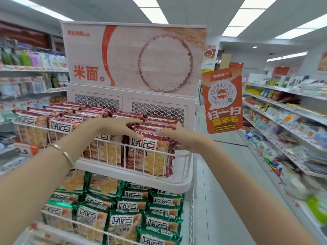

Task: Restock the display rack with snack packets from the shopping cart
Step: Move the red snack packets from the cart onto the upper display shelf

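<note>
Both hands are up at the top tier of the display rack (184, 177). The left hand (123, 128) reaches in with its fingers stretched out flat, and the right hand (174, 140) comes across to meet it, fingers straight as well. Neither is clenched and neither wraps a packet. They look relaxed and flat, touching the row of red snack packets (157, 123) that sits between and just beyond the fingertips. That reads as squaring up: one hand on each side, nudging the row snug into the end column so it stands tidy behind the wire rail (155, 152).

The packets stand on edge, one behind another, running away from the hands toward the mesh back. Their sealed top edges lie crosswise, from one hand to the other. The front packet (146, 156), just below the hands, faces the person with its label upright, so a shopper can read it.

Under the forearms, the lower tier holds green packets (127, 220) faced the same way. An orange hanging sign (223, 103) is out past the right hand. The shopping cart is not in view, so there is no telling how much stock is left.
</note>
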Motion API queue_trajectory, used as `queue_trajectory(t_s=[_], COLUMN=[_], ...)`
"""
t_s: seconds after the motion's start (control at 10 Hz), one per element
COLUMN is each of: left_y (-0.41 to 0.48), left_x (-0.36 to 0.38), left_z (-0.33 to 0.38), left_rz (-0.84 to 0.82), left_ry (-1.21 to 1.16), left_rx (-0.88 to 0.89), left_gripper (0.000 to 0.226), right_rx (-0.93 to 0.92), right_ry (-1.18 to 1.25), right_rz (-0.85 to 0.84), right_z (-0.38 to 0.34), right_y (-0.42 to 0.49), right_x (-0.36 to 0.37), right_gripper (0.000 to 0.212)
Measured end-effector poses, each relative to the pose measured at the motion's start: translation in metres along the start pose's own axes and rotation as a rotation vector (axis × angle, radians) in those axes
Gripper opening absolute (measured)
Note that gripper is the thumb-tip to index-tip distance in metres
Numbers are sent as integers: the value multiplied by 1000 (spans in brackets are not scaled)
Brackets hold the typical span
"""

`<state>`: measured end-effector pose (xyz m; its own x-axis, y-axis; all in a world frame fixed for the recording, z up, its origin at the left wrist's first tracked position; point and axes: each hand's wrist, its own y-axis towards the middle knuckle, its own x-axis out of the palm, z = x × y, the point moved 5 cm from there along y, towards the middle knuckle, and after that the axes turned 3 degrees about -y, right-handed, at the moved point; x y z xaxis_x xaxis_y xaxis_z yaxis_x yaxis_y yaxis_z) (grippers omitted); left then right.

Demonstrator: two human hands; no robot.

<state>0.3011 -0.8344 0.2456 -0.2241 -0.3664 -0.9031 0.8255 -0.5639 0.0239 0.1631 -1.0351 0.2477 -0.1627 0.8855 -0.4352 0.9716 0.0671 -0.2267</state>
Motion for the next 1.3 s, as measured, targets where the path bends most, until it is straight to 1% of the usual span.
queue_trajectory(t_s=[0.1,0.2,0.3,0.4,0.5,0.6,0.7,0.8,0.9,1.0,1.1,1.2,1.3], left_y=[2,-9,-18,-63,-104,-172,-255,-342,-429,-503,-558,-597,-622], left_x=[-1,0,-4,-12,-25,-43,-55,-49,-31,-9,17,47,75], left_z=[-10,-3,2,11,-28,-87,-157,-238,-319,-377,-420,-452,-479], left_rz=[5,-24,28,99,195,394,616,595,503,455,385,385,409], left_ry=[79,20,118,198,285,284,244,200,125,27,-41,-173,-306], left_rx=[-37,-76,-60,-64,-96,-145,-225,-490,-777,-931,-1074,-1186,-1275], left_gripper=[80,77,85,103,116,100,47,34,37,38,37,32,23], right_rx=[-35,-29,8,-137,-430,-593,-755,-845,-871,-865,-857,-784,-737], right_ry=[-24,22,-273,-738,-909,-988,-923,-898,-905,-953,-984,-1038,-1077], right_rz=[-33,16,85,340,430,392,319,171,-13,-180,-341,-508,-663], right_z=[3,-3,-10,-29,-59,-83,-101,-116,-121,-115,-100,-80,-60], right_y=[3,4,-1,-5,-1,15,31,47,65,77,83,93,109], right_x=[5,12,14,29,84,156,241,339,443,542,624,689,739], right_gripper=[77,62,86,99,85,79,72,65,65,59,57,56,46])
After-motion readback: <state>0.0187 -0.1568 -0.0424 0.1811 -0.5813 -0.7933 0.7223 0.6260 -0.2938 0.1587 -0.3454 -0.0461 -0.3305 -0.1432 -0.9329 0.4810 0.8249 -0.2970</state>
